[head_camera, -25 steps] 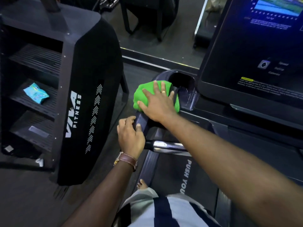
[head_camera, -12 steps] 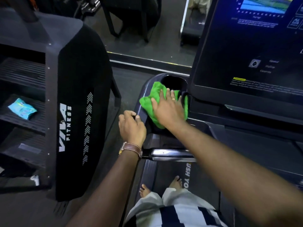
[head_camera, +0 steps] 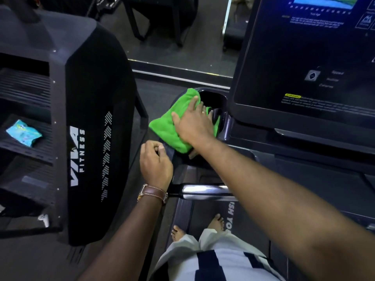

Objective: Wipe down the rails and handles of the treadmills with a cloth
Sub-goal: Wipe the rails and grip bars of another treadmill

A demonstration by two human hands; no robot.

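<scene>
A bright green cloth (head_camera: 165, 126) lies on the dark left rail (head_camera: 172, 157) of the treadmill, beside the cup holder (head_camera: 214, 98). My right hand (head_camera: 192, 124) presses flat on the cloth with straight fingers, the fingertips reaching the cup holder's rim. My left hand (head_camera: 155, 165), with a brown strap at the wrist, sits just behind the cloth, its fingers curled over the rail's outer edge. A chrome handle (head_camera: 205, 191) crosses below both hands.
The treadmill console screen (head_camera: 304, 57) rises at the right. A tall black machine marked Viva Fitness (head_camera: 97, 138) stands close on the left, with a blue packet (head_camera: 23, 133) on its shelf. My bare feet stand on the belt (head_camera: 203, 218).
My right hand has slid the cloth forward along the rail towards the cup holder, and the cloth now spreads further left. My left hand stays on the rail.
</scene>
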